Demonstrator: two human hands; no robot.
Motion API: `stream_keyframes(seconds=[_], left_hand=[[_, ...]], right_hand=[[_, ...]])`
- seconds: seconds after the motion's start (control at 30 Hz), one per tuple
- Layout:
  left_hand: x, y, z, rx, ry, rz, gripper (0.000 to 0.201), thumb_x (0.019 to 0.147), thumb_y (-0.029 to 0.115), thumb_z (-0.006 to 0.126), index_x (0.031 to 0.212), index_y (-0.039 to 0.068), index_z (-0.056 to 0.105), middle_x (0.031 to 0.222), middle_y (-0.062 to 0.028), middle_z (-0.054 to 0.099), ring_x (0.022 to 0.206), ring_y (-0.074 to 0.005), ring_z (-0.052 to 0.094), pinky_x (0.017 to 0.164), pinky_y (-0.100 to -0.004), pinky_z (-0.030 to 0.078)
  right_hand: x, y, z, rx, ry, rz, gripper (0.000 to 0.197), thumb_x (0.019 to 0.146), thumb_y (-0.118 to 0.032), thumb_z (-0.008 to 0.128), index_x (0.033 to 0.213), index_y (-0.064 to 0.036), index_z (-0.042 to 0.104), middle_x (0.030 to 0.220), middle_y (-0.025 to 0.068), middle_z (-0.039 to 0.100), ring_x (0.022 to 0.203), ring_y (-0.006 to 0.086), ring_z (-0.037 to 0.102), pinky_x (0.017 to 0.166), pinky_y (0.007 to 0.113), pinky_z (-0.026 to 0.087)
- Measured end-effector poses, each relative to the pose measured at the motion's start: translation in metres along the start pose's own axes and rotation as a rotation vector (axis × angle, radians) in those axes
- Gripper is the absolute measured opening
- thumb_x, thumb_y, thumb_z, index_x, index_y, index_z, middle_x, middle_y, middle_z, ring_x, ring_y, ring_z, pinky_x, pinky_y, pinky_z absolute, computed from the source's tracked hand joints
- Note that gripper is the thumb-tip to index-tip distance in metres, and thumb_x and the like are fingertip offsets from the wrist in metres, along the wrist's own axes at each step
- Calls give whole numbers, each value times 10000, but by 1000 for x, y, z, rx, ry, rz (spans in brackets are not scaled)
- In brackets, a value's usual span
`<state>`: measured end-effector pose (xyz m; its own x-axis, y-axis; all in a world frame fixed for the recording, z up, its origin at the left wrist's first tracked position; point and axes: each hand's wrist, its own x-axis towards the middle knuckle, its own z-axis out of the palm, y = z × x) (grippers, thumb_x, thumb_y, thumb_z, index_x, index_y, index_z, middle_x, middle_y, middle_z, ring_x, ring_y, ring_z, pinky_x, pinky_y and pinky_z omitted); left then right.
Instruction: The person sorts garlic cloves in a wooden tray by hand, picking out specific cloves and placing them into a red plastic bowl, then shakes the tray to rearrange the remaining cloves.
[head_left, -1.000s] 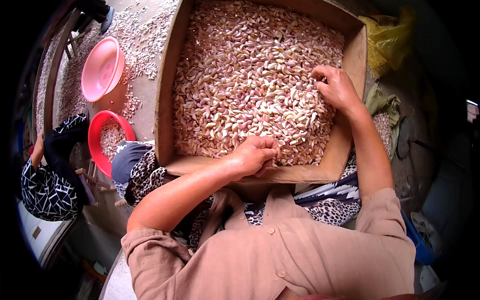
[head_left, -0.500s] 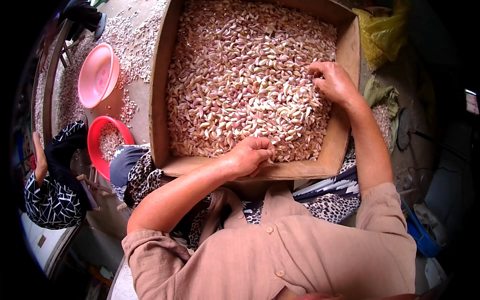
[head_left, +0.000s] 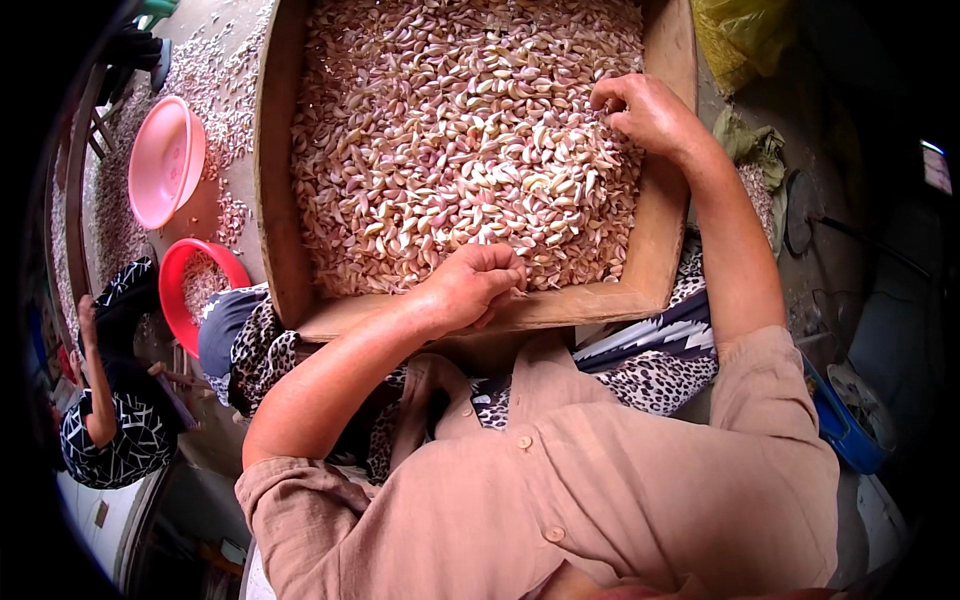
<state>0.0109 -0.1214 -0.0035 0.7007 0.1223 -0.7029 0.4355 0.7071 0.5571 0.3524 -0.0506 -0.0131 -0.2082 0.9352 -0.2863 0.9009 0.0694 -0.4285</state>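
A wooden tray [head_left: 277,170] in front of me holds a thick layer of pinkish-white garlic cloves [head_left: 450,140]. My left hand [head_left: 478,284] hovers at the near rim, its fingers curled and pinched together; whatever is between the fingertips is too small to make out. On the tray's right side, my right hand [head_left: 645,115] reaches over the wall, fingers bent and thumb drawn in at the edge of the cloves. Its fingertips partly hide what they touch.
Left of the tray stand a pink basin [head_left: 165,165] and a red basin [head_left: 208,280] with cloves inside. Another person [head_left: 115,430] sits at the left. Loose cloves cover the floor. A yellow sack [head_left: 740,40] and a blue container [head_left: 850,425] are at the right.
My view has shifted, so the tray and basins sit differently in the picture. Both my hands keep nearly the same places over the tray. The other person's arm has moved.
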Motion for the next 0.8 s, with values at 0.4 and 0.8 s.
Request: stream_keyframes(seconds=[0.4,0.8], left_hand=[[2,-4,-3,21,-3,23,197,1078,172,530,937,63,616,609,36,499,459,-59,429,436,-239,328],[1,-2,-1,73,2,30,191,1077,174,530,951,65,622,605,38,498,461,-58,427,443,-240,331]], right_hand=[[0,-30,-6,174,-135,4,286,728,-98,717,999,-19,760,901,130,758,814,223,721,772,352,565],[1,-30,22,42,-36,-59,233,734,-77,677,940,-93,783,902,142,761,884,320,736,822,441,577]])
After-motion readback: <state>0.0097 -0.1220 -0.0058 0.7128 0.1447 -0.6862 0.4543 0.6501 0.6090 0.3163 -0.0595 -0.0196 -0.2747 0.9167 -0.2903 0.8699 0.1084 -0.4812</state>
